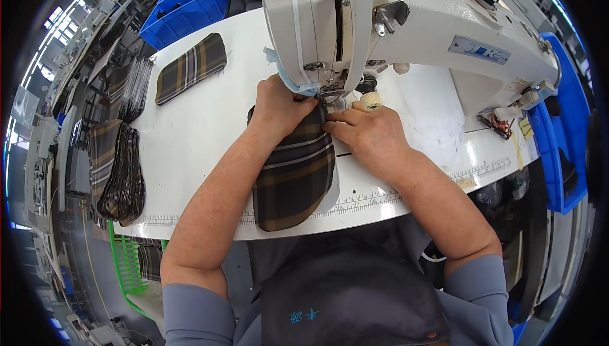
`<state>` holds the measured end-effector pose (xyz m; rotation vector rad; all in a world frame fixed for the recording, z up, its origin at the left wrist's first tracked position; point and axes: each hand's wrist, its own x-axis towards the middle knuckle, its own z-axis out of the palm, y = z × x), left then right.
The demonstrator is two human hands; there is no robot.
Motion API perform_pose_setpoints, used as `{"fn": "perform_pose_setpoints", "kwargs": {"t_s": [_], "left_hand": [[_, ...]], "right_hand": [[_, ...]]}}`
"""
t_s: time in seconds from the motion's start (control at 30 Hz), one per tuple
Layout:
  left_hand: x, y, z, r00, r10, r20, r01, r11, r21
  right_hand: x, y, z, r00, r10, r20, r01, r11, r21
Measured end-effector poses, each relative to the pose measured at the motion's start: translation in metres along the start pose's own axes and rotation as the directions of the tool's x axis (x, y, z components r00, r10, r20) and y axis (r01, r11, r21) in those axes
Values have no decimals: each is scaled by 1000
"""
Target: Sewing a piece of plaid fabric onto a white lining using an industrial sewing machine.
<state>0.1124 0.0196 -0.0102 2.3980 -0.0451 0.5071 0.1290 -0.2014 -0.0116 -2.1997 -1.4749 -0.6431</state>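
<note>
A dark plaid fabric piece (293, 184) with rounded corners lies on the white sewing table, its far end under the head of a white sewing machine (317, 35). My left hand (279, 110) is closed on the fabric's far left edge, thumb and fingers close to the needle area. From the other side, my right hand (373, 131) pinches the right edge with its fingers together, just beside the presser foot. The needle and some fingertips are hidden by the machine head. A light blue cloth strip (293, 79) hangs on the machine head.
Another plaid piece (192, 68) lies at the far left, near stacked plaid pieces (115, 171). A pile of white sheets (432, 114) sits right of my right hand. Blue bins (185, 13) stand behind the table and at the right. A green basket (127, 263) is below left.
</note>
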Motion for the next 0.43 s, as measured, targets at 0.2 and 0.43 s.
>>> {"fn": "perform_pose_setpoints", "kwargs": {"t_s": [0.2, 0.43], "left_hand": [[3, -7, 2, 999, 45, -31, -46, 998, -33], [-2, -6, 0, 999, 3, -45, -5, 999, -39]], "right_hand": [[1, 0, 1, 999, 32, 23, -33, 999, 1], [0, -3, -1, 999, 38, 24, -39, 999, 37]]}}
